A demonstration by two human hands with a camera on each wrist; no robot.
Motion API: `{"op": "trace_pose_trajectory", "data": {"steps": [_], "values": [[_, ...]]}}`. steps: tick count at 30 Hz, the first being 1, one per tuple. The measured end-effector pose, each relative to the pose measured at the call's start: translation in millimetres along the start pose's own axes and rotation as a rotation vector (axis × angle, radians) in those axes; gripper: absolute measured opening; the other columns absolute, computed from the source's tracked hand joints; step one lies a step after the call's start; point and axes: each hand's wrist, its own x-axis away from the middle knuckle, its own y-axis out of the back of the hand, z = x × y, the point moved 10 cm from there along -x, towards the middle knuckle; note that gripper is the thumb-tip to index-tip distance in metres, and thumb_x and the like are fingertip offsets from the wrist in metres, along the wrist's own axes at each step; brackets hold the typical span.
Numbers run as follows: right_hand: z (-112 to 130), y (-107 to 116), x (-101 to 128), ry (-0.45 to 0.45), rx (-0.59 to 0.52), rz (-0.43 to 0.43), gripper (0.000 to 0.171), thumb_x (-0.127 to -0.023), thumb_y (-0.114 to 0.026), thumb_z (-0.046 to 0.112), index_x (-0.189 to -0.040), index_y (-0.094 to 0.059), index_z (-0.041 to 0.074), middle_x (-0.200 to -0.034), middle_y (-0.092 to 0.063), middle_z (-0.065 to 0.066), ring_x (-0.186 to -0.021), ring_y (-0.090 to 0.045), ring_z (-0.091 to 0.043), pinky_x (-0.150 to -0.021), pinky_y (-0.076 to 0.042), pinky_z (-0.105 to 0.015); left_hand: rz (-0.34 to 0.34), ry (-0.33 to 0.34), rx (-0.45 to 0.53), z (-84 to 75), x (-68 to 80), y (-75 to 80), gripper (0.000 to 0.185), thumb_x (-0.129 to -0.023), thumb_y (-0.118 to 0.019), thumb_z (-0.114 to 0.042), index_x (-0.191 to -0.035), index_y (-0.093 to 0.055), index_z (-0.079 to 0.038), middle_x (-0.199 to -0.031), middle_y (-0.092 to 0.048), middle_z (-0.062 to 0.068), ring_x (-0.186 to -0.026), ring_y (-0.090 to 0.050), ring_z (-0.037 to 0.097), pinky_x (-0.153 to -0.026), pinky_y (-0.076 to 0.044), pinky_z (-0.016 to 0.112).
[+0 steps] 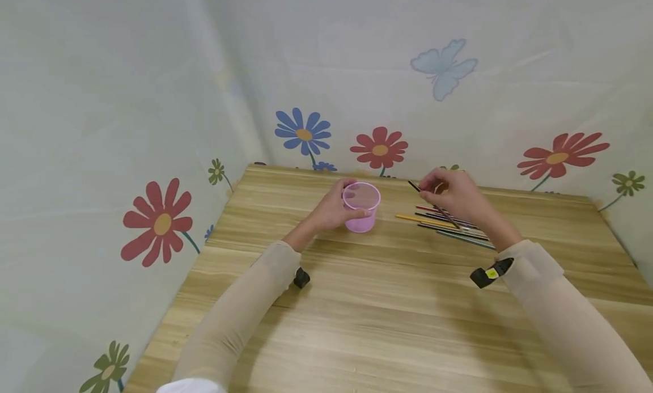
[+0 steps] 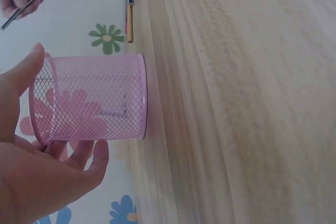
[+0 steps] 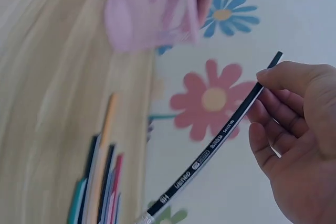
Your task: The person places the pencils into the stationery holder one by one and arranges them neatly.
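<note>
A pink wire-mesh pen cup [image 1: 361,223] stands upright on the table. My left hand [image 1: 333,208] holds it from the left, with the thumb on its near side and the other fingers around the far side. In the left wrist view, the thumb is at the rim of the cup [image 2: 105,98]. To the right, my right hand [image 1: 456,195] pinches a black pencil with pale stripes [image 3: 205,153] near one end between thumb and fingers. The pencil slants above the table, and its other end runs out of the right wrist view.
Several pencils lie loosely bunched beneath my right hand, among them an orange pencil [image 1: 413,218], a red pencil [image 3: 117,169] and a teal pencil [image 3: 77,198]. The wood-grain table [image 1: 367,319] ends at a white flower-printed backdrop [image 1: 336,70] behind and to the left.
</note>
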Motion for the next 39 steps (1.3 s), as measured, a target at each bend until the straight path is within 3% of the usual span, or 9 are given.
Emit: {"op": "trace_pose_trajectory", "data": {"steps": [7, 13, 20, 24, 28, 39], "values": [[27.6, 5.0, -25.8, -0.033, -0.173, -0.074, 0.016, -0.101, -0.075, 0.016, -0.11, -0.072, 0.004, -0.104, -0.07, -0.01, -0.095, -0.065, -0.025, -0.08, -0.053, -0.019, 0.021, 0.005, 0.059, -0.9, -0.2, -0.3, 0.096, -0.082, -0.093, -0.031, -0.157, -0.038, -0.009, -0.149, -0.052, 0.012, -0.134, -0.054, 0.027, -0.114, -0.047, 0.045], [48.3, 11.8, -41.8, -0.005, -0.378, -0.162, 0.022, -0.101, -0.076, 0.02, -0.111, -0.07, 0.002, -0.107, -0.069, -0.01, -0.098, -0.066, -0.034, -0.081, -0.055, -0.021, 0.075, 0.012, 0.064, 2.0, -3.4, -2.6, 0.096, -0.083, -0.092, -0.035, -0.158, -0.037, -0.013, -0.151, -0.051, 0.009, -0.136, -0.052, 0.025, -0.114, -0.047, 0.043], [65.1, 17.3, -57.0, 0.023, -0.516, -0.28, 0.021, -0.1, -0.077, 0.018, -0.11, -0.07, 0.001, -0.102, -0.069, -0.007, -0.091, -0.067, -0.026, -0.081, -0.058, -0.023, 0.097, -0.001, 0.044, -1.1, -4.3, -1.6, 0.095, -0.083, -0.093, -0.035, -0.158, -0.038, -0.013, -0.15, -0.051, 0.008, -0.136, -0.053, 0.026, -0.111, -0.05, 0.042], [61.3, 10.2, -64.0, 0.014, -0.557, -0.335, 0.021, -0.099, -0.077, 0.019, -0.109, -0.07, 0.002, -0.097, -0.069, -0.008, -0.088, -0.063, -0.03, -0.076, -0.055, -0.024, 0.093, 0.001, 0.056, 0.0, -3.8, -1.6, 0.094, -0.083, -0.093, -0.033, -0.158, -0.039, -0.013, -0.152, -0.05, 0.006, -0.136, -0.053, 0.026, -0.109, -0.051, 0.041], [48.8, -2.4, -67.2, -0.03, -0.592, -0.362, 0.02, -0.099, -0.077, 0.018, -0.109, -0.07, 0.003, -0.098, -0.068, -0.006, -0.089, -0.06, -0.024, -0.074, -0.052, -0.025, 0.106, -0.001, 0.075, 2.2, -3.3, -4.7, 0.092, -0.085, -0.092, -0.031, -0.158, -0.038, -0.014, -0.155, -0.048, 0.005, -0.136, -0.053, 0.025, -0.109, -0.052, 0.04], [20.5, -45.1, -74.9, -0.12, -0.663, -0.308, 0.017, -0.1, -0.076, 0.012, -0.109, -0.069, -0.001, -0.104, -0.069, -0.009, -0.095, -0.065, -0.021, -0.082, -0.057, -0.025, 0.158, -0.039, 0.116, -3.3, -2.4, -6.8, 0.094, -0.089, -0.088, -0.038, -0.161, -0.033, -0.013, -0.159, -0.043, 0.004, -0.142, -0.047, 0.023, -0.113, -0.048, 0.043]]}}
